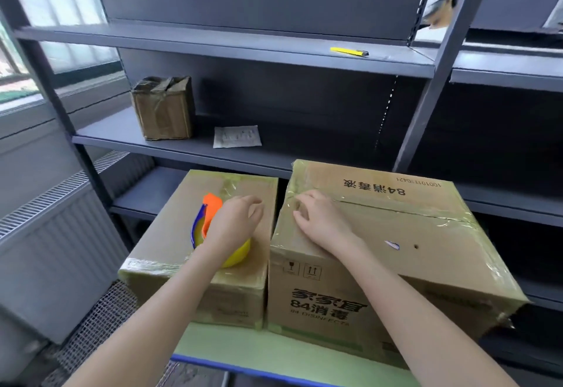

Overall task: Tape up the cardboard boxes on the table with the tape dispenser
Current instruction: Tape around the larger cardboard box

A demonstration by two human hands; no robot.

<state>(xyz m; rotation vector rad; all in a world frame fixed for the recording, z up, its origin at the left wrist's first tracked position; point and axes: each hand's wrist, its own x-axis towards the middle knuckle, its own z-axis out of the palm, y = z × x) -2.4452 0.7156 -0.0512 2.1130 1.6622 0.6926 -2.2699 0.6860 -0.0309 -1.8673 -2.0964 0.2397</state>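
Observation:
Two cardboard boxes stand side by side on a pale green table (243,353). The smaller left box (170,234) carries the tape dispenser (210,213), orange and blue with a yellow roll. My left hand (236,222) rests over the dispenser with curled fingers; whether it grips it is unclear. The bigger right box (411,240) bears printed characters and shiny tape along its top seam and edges. My right hand (320,219) lies on the left end of that seam, fingers bent and pressing on the tape.
A grey metal shelf unit (243,48) rises right behind the boxes. On it sit a small taped parcel (164,109), a flat white packet (237,136) and a yellow utility knife (348,51). A radiator (54,234) lines the left wall.

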